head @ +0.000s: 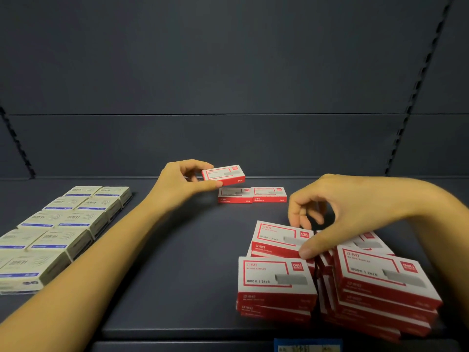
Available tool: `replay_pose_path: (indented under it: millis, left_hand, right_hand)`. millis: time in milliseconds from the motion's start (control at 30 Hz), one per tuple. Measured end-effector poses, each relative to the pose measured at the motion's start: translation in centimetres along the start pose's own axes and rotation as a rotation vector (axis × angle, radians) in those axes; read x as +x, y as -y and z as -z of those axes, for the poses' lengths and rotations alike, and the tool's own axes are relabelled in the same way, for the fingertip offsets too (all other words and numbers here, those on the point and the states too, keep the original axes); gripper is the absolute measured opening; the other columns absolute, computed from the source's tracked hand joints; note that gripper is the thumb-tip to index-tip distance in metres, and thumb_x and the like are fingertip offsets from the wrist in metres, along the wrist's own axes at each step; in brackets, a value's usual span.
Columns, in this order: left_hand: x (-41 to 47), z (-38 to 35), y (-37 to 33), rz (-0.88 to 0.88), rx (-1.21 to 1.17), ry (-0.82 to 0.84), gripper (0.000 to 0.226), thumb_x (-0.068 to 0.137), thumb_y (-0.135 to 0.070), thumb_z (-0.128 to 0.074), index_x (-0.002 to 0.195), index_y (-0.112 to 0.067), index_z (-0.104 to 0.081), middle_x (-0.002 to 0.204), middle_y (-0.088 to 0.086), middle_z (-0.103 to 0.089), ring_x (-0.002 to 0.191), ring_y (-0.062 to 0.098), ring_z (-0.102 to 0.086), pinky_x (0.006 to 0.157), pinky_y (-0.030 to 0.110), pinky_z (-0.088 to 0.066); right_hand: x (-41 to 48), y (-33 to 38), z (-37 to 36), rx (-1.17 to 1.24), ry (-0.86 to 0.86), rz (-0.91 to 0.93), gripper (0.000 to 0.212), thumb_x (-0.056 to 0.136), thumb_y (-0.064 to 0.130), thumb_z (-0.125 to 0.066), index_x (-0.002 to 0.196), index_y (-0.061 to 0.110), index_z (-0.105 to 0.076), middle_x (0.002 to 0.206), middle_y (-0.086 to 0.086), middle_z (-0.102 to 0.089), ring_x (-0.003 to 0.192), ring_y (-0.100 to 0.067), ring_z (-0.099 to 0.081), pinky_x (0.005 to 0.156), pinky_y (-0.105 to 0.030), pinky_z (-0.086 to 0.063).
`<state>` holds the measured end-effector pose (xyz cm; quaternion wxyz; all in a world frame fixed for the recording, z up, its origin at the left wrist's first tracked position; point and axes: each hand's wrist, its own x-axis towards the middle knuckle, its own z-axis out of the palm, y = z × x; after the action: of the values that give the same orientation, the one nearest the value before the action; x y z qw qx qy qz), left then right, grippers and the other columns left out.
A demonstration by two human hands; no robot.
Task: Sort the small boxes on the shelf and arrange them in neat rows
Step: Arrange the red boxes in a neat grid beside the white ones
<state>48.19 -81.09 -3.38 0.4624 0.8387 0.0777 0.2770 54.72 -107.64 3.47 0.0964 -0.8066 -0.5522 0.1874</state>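
Left hand (pixel 182 184) pinches 1 red box (pixel 223 174) at frame centre, should set it flush w/ the 2 placed boxes (pixel 252 195); right hand (pixel 327 214) fingers apart over the pile (pixel 330 280).

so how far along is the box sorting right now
Done: the white and blue boxes sit in two neat columns at the left, and two red boxes lie side by side at the back. In hand: the left hand holds another red box above that row, while the right hand reaches into the loose red pile. Left: that pile, the bulk of the red boxes.
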Motion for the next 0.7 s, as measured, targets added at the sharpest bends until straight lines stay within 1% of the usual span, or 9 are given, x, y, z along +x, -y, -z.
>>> replay_pose_path:
  millis: [67, 200, 300, 400, 433, 500, 567, 633, 700]
  left_hand:
    - [0.1, -0.1, 0.4, 0.007, -0.011, 0.007, 0.025, 0.069, -0.024, -0.078, 0.091, -0.025, -0.068, 0.092, -0.006, -0.07, 0.074, 0.024, -0.053, 0.074, 0.036, -0.051]
    - [0.3, -0.2, 1.0, 0.015, -0.022, 0.008, 0.023, 0.07, -0.022, -0.079, 0.09, -0.026, -0.068, 0.093, -0.006, -0.071, 0.07, 0.024, -0.046, 0.07, 0.034, -0.047]
    - [0.6, -0.3, 1.4, 0.02, 0.0, -0.005, 0.026, 0.07, -0.02, -0.079, 0.094, -0.02, -0.068, 0.092, -0.002, -0.07, 0.068, 0.021, -0.043, 0.065, 0.024, -0.043]
    - [0.9, -0.3, 1.9, 0.024, 0.039, 0.005, 0.029, 0.07, -0.02, -0.079, 0.096, -0.019, -0.068, 0.093, -0.001, -0.07, 0.063, 0.014, -0.042, 0.058, 0.013, -0.041]
    - [1.0, -0.3, 2.0, 0.029, 0.052, 0.012, 0.03, 0.07, -0.021, -0.078, 0.098, -0.018, -0.068, 0.095, -0.001, -0.07, 0.062, 0.013, -0.042, 0.056, 0.012, -0.04]
    - [1.1, -0.5, 2.2, 0.044, 0.072, 0.027, 0.031, 0.071, -0.023, -0.078, 0.1, -0.017, -0.067, 0.095, -0.001, -0.069, 0.062, 0.012, -0.042, 0.057, 0.013, -0.041]
    - [1.1, -0.7, 2.4, 0.059, 0.079, 0.038, 0.031, 0.071, -0.023, -0.077, 0.1, -0.018, -0.066, 0.093, -0.002, -0.068, 0.062, 0.011, -0.043, 0.056, 0.011, -0.042]
    - [1.1, -1.0, 2.6, 0.072, 0.063, 0.056, 0.03, 0.072, -0.022, -0.077, 0.1, -0.019, -0.066, 0.091, -0.001, -0.068, 0.064, 0.013, -0.044, 0.058, 0.012, -0.043]
    - [1.2, -1.3, 2.8, 0.087, 0.035, 0.064, 0.029, 0.072, -0.021, -0.077, 0.099, -0.021, -0.066, 0.09, 0.006, -0.069, 0.067, 0.017, -0.045, 0.064, 0.019, -0.044]
  right_hand:
    - [0.2, 0.2, 0.2, -0.021, 0.031, -0.01, 0.031, 0.064, 0.058, -0.071, 0.081, 0.033, -0.062, 0.081, 0.012, -0.067, 0.075, -0.014, -0.063, 0.071, -0.033, -0.054]
    - [0.5, 0.9, 0.4, -0.099, 0.04, -0.035, 0.028, 0.066, 0.057, -0.071, 0.078, 0.034, -0.062, 0.079, 0.012, -0.067, 0.074, -0.01, -0.063, 0.069, -0.028, -0.052]
    - [0.8, 1.2, 0.4, -0.157, 0.012, -0.052, 0.025, 0.069, 0.055, -0.07, 0.079, 0.033, -0.062, 0.079, 0.011, -0.067, 0.072, -0.005, -0.062, 0.065, -0.024, -0.05]
    - [1.1, 1.1, 0.6, -0.118, -0.056, -0.036, 0.02, 0.071, 0.047, -0.071, 0.078, 0.029, -0.065, 0.073, 0.01, -0.067, 0.065, -0.004, -0.06, 0.065, -0.028, -0.05]
    - [1.2, 0.9, 0.8, -0.094, -0.086, -0.032, 0.017, 0.072, 0.043, -0.071, 0.078, 0.028, -0.065, 0.071, 0.011, -0.066, 0.063, -0.003, -0.058, 0.065, -0.027, -0.049]
    - [1.7, 0.0, 1.2, -0.052, -0.153, -0.028, 0.012, 0.073, 0.035, -0.072, 0.078, 0.026, -0.066, 0.067, 0.013, -0.064, 0.059, -0.002, -0.055, 0.061, -0.023, -0.046]
    - [2.3, -1.3, 1.6, -0.019, -0.228, -0.035, 0.009, 0.072, 0.032, -0.072, 0.076, 0.026, -0.067, 0.069, 0.008, -0.065, 0.06, -0.003, -0.054, 0.062, -0.023, -0.045]
    - [3.1, -3.0, 1.9, -0.005, -0.313, -0.059, 0.008, 0.072, 0.029, -0.072, 0.078, 0.024, -0.068, 0.075, 0.003, -0.066, 0.067, -0.01, -0.057, 0.066, -0.025, -0.047]
    - [3.9, -4.7, 1.8, 0.011, -0.394, -0.083, 0.01, 0.074, 0.026, -0.072, 0.082, 0.022, -0.069, 0.081, 0.001, -0.067, 0.076, -0.017, -0.06, 0.07, -0.027, -0.048]
